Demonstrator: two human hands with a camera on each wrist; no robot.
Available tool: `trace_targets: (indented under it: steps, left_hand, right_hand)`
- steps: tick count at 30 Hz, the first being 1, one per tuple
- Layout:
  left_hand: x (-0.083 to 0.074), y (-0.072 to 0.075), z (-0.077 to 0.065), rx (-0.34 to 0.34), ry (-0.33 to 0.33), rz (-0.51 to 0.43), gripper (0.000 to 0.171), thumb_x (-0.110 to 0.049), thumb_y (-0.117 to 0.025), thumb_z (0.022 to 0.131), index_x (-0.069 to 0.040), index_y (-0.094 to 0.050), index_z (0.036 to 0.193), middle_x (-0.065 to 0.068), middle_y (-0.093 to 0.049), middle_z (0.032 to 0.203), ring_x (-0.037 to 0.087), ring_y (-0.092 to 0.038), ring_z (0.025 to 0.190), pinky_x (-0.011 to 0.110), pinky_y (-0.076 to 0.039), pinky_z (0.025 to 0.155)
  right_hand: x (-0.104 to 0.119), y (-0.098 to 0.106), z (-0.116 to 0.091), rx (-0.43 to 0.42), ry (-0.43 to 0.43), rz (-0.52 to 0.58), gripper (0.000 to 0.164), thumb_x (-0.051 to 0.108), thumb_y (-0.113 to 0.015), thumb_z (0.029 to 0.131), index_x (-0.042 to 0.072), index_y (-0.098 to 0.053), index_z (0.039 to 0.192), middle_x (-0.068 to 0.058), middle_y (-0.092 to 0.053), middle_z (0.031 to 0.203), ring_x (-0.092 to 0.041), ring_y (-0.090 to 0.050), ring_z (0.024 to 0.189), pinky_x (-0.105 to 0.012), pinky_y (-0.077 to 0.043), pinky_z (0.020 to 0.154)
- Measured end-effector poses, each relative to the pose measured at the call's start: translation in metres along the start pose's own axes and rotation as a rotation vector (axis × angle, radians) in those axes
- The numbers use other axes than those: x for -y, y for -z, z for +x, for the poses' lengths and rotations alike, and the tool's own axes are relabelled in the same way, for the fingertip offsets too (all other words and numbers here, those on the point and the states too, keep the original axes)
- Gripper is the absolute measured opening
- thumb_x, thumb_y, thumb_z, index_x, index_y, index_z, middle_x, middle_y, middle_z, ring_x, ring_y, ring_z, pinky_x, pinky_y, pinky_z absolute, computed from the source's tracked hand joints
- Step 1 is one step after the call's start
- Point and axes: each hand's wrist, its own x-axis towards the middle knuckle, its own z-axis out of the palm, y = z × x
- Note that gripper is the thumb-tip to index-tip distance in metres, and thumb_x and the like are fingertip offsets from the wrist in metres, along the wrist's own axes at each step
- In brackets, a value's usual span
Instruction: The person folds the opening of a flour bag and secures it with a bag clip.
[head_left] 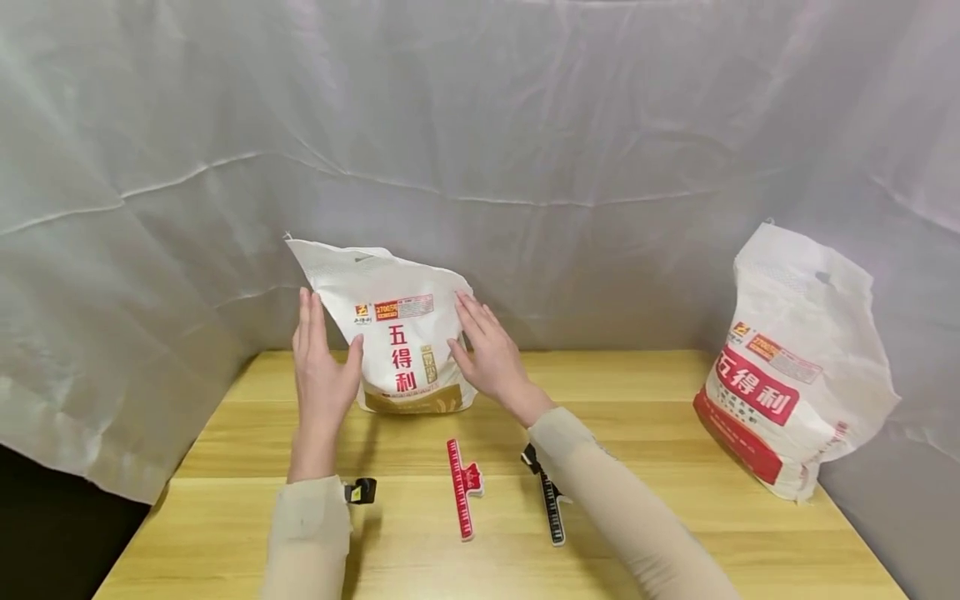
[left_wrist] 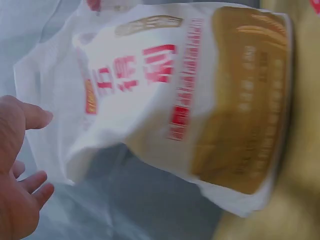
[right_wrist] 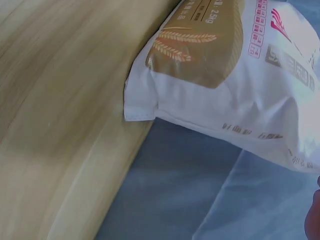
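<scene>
A white flour bag (head_left: 397, 333) with red lettering and a gold-brown base stands at the back of the table, its top slanting up to a peak at the left. Along its left edge is my left hand (head_left: 322, 367), fingers straight and pointing up, thumb apart. In the left wrist view that hand (left_wrist: 20, 170) shows beside the bag's upper part, with a gap to it. My right hand (head_left: 491, 350) lies along the bag's upper right edge with its fingers extended. Only a sliver of a right finger (right_wrist: 313, 217) shows in the right wrist view.
A second flour bag (head_left: 780, 375), with a red base, leans at the table's right side. Nearer me lie a red long-bar clip (head_left: 461, 492) and a black long-bar clip (head_left: 552, 508), partly hidden by my right sleeve. A grey cloth (head_left: 525, 125) hangs behind the wooden table (head_left: 225, 517).
</scene>
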Motion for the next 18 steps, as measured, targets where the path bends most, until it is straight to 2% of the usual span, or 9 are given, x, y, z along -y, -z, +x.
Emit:
trace_targets:
  steps: [5,8,13,18]
  left_hand:
    - [-0.013,0.004,0.027,-0.032,-0.169,0.023,0.086,-0.001,-0.076,0.089,-0.001,-0.03,0.162,0.016,-0.023,0.171,0.045,-0.034,0.148,0.054,-0.027,0.124]
    - [-0.02,0.008,0.041,-0.028,-0.257,0.051,0.084,0.001,-0.076,0.089,0.0,-0.032,0.161,0.018,-0.026,0.17,0.045,-0.037,0.147,0.052,-0.028,0.124]
    - [-0.031,0.012,0.063,0.032,-0.371,0.098,0.083,-0.001,-0.076,0.09,0.0,-0.032,0.161,0.016,-0.026,0.17,0.041,-0.036,0.149,0.051,-0.026,0.125]
    - [-0.034,0.008,0.083,0.115,-0.447,0.097,0.078,-0.001,-0.076,0.09,-0.002,-0.038,0.159,0.012,-0.033,0.168,0.038,-0.039,0.149,0.051,-0.027,0.125]
  right_hand:
    - [-0.004,0.003,-0.003,-0.032,0.046,-0.004,0.059,0.016,-0.068,0.098,-0.005,-0.049,0.149,-0.018,-0.044,0.161,-0.031,-0.043,0.148,-0.046,-0.033,0.123]
    - [-0.005,0.006,-0.002,-0.082,0.059,0.012,0.055,0.014,-0.069,0.096,-0.002,-0.052,0.146,-0.016,-0.048,0.158,-0.031,-0.047,0.145,-0.047,-0.035,0.122]
    - [-0.008,0.011,0.002,-0.199,0.056,0.074,0.054,0.01,-0.073,0.093,-0.002,-0.054,0.142,-0.015,-0.051,0.156,-0.032,-0.053,0.14,-0.043,-0.042,0.118]
    - [-0.01,0.013,0.01,-0.269,-0.013,0.167,0.056,0.005,-0.075,0.091,-0.002,-0.053,0.142,-0.015,-0.053,0.152,-0.03,-0.054,0.138,-0.04,-0.05,0.109]
